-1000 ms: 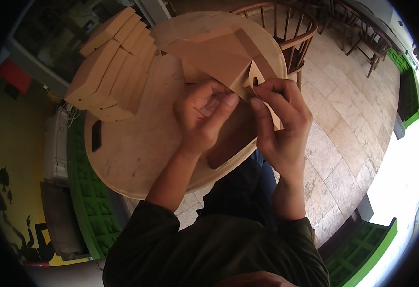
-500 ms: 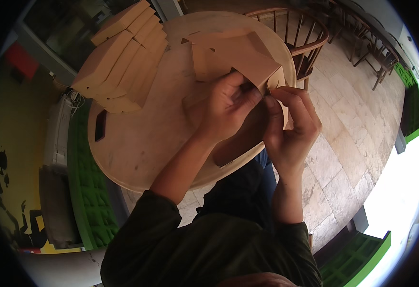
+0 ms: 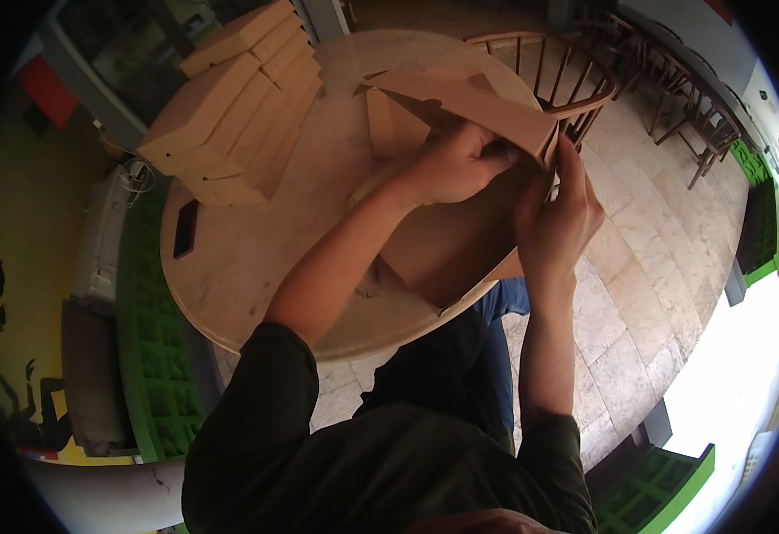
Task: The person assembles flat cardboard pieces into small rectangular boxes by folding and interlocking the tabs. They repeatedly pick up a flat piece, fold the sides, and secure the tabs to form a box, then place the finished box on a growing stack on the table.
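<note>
While both hands work the same corner, folding step on one flat brown cardboard box blank [image 3: 460,240], half-erected, lying on the round tabletop [image 3: 256,267] and overhanging its near edge. Left hand [image 3: 456,165] clenched over the raised side flap, fingers curled on top of the fold, pressing it down and inward. Right hand [image 3: 554,218] just beside that grip, pinching the outer wall of the same corner, thumb against the cardboard edge. Both grips touching the box, close together, almost meeting at the corner.

Judged as mid-fold: corner not yet locked, far flap still standing open beyond the grip. Next move probably calls for tucking the flap into the wall while the right grip keeps the wall upright; risk of the corner springing back if either grip loosens.

Counts: one box in hand. Stack of finished flat boxes [image 3: 234,98] well to the left of the grips, roughly seven or eight, exact number hard to tell. One dark phone-like slab [image 3: 185,228] left of the grips, near the tabletop rim. One wooden chair [image 3: 554,67] just beyond the grips; more chairs farther off, number unclear.
</note>
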`<state>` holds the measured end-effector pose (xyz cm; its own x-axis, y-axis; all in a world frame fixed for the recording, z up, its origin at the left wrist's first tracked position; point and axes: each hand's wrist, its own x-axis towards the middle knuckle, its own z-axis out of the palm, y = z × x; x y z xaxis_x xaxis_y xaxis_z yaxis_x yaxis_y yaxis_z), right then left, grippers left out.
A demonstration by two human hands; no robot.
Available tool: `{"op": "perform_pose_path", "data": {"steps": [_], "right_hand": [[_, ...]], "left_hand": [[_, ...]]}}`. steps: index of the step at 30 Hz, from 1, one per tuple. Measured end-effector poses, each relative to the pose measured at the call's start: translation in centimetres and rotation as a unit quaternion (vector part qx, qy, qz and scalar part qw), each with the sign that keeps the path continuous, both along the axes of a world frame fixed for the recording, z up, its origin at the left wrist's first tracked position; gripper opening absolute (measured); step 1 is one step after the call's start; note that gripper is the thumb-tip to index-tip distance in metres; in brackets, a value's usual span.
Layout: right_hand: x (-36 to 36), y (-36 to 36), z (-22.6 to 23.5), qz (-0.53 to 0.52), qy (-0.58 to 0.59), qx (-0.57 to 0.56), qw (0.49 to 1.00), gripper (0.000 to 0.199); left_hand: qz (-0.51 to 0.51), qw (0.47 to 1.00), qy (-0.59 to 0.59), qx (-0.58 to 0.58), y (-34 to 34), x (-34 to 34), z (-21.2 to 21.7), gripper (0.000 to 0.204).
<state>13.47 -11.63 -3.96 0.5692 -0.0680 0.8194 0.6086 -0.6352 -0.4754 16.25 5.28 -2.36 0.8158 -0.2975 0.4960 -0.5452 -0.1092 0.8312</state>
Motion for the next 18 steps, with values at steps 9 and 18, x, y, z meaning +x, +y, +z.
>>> {"op": "perform_pose_path", "data": {"steps": [9,18], "right_hand": [[11.2,-2.6,2.3,-0.092,0.003,-0.053,0.994,0.034],[9.4,1.6,1.2,-0.008,-0.064,-0.229,0.971,0.044]], "left_hand": [[0.453,0.796,-0.005,0.401,9.2,-1.1,-6.6,0.044],[0.287,0.9,0.154,0.289,12.1,4.6,-12.3,0.04]]}}
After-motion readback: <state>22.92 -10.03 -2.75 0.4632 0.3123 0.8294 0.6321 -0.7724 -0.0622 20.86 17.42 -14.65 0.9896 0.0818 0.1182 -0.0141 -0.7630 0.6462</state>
